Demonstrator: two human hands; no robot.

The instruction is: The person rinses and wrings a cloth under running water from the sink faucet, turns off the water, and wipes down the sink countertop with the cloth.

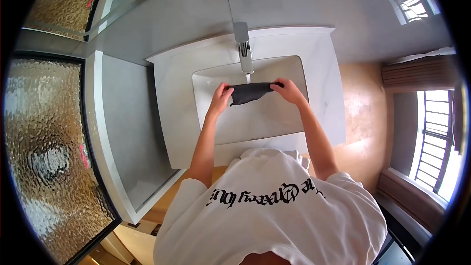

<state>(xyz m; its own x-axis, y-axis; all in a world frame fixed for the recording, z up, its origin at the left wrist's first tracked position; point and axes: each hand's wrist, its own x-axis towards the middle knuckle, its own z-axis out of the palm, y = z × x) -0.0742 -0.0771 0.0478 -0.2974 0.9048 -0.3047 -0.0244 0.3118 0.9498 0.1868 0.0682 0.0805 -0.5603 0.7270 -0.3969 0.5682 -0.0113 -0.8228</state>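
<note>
A black cloth point(251, 92) is stretched between my two hands over the white sink basin point(230, 130). My left hand point(221, 97) pinches its left end, and my right hand point(289, 91) grips the right end. Just behind the cloth stands a chrome faucet point(244, 51), with water coming from its spout. The stream meets the cloth's upper edge near its middle. The cloth's lower edge hangs loose on the left side. Whether it is a sock or a plain rag, I cannot tell.
A white marbled countertop point(177, 103) surrounds the basin, with a grey wall point(162, 17) behind it. Textured glass point(46, 118) in a dark frame is at the left. On the right are a wooden floor point(365, 103) and a barred window point(434, 137) with brown curtains.
</note>
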